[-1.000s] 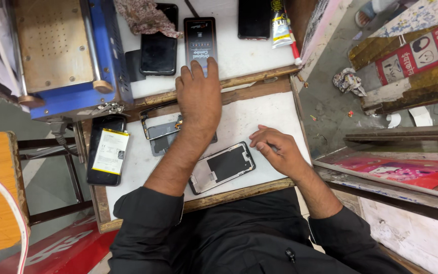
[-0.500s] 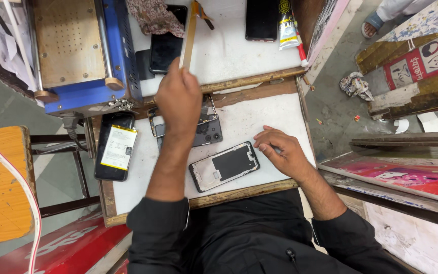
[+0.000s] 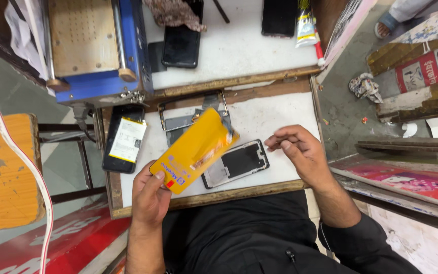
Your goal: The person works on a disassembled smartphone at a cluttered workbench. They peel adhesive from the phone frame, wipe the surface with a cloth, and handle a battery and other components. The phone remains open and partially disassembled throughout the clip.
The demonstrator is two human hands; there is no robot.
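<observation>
My left hand (image 3: 150,195) grips a flat yellow packet (image 3: 194,149) by its lower corner and holds it tilted over the white work board (image 3: 275,114). Under the packet lies a phone frame with a black inner panel (image 3: 236,162) and, behind it, a metal phone back frame (image 3: 191,114). My right hand (image 3: 302,152) hovers just right of the phone frame, fingers curled and pinched together, with nothing visible in them.
A phone with a white battery (image 3: 123,138) lies at the board's left edge. A blue machine with a wooden plate (image 3: 95,45) stands at back left. Dark phones (image 3: 181,45) and a glue tube (image 3: 306,23) lie on the rear shelf. An orange stool (image 3: 6,172) is at left.
My left hand came back from the rear shelf toward me, bringing the yellow packet down over the board. My right hand lifted off the phone frame and shifted slightly right.
</observation>
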